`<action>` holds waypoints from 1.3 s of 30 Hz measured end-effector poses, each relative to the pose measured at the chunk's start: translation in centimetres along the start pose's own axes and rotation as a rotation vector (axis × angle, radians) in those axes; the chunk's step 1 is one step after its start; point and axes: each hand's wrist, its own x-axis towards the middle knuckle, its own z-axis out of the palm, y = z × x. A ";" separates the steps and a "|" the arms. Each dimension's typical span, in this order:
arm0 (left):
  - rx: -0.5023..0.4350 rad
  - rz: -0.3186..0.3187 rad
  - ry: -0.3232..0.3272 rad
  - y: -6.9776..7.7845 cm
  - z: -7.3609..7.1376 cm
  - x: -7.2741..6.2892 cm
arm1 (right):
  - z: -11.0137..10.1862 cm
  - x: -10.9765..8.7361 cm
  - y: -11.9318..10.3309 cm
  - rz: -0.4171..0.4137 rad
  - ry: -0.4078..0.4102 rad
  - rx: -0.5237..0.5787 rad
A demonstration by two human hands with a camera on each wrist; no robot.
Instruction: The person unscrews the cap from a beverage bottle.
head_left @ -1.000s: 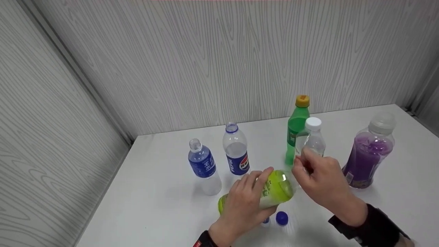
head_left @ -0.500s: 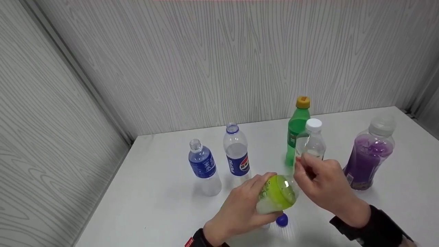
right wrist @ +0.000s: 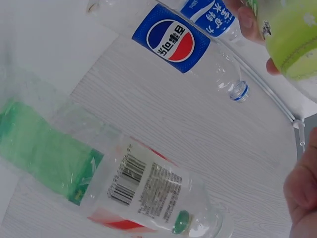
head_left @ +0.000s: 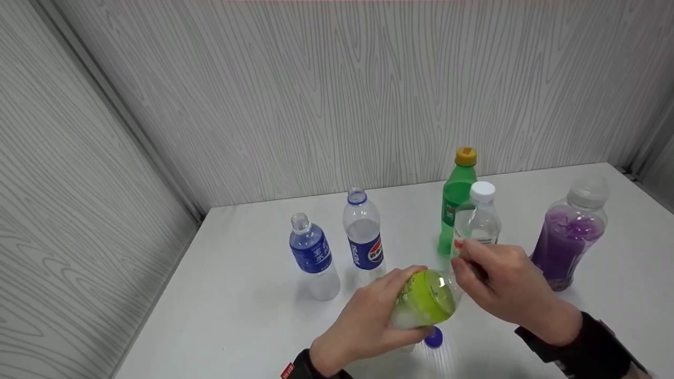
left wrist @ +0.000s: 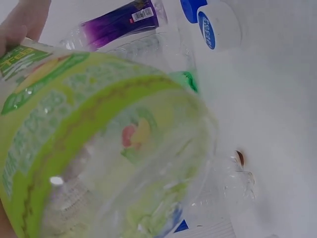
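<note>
My left hand (head_left: 371,316) grips a clear bottle (head_left: 424,302) with a yellow-green label, tilted above the table. Its rounded clear shoulder points at my right hand (head_left: 518,284), whose fingers and thumb are curled at the neck end; the cap is hidden behind them. In the left wrist view the bottle (left wrist: 54,104) fills the near side, its base towards the camera. Below it on the table lie a blue cap (left wrist: 190,10) and a white cap with a blue top (left wrist: 223,27). At the right wrist view's edge shows part of my right hand (right wrist: 303,188).
Two uncapped bottles, a blue-labelled water bottle (head_left: 311,252) and a Pepsi bottle (head_left: 364,252), stand to the left. A green bottle (head_left: 458,192) with a yellow cap, a clear white-capped bottle (head_left: 479,221) and a purple-filled bottle (head_left: 563,247) stand to the right. Walls (head_left: 337,95) enclose the table.
The tilted bottle has turned so its shoulder faces more towards the head camera, and it sits slightly lower. My right hand has shifted a little right. The standing bottles have stayed put.
</note>
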 end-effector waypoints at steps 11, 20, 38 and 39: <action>0.256 -0.006 0.187 0.2 1.2 0.1 | -1.2 1.0 -2.3 0.619 -0.279 -0.117; 0.380 0.058 0.246 0.2 1.9 0.0 | -0.1 0.8 -2.6 0.620 -0.212 -0.130; -0.090 0.055 0.009 -0.4 0.6 -0.1 | -0.2 -0.2 -1.6 0.112 -0.050 -0.007; -0.116 0.058 -0.008 -0.4 0.5 -0.1 | -0.3 -0.2 -1.4 0.075 -0.048 0.004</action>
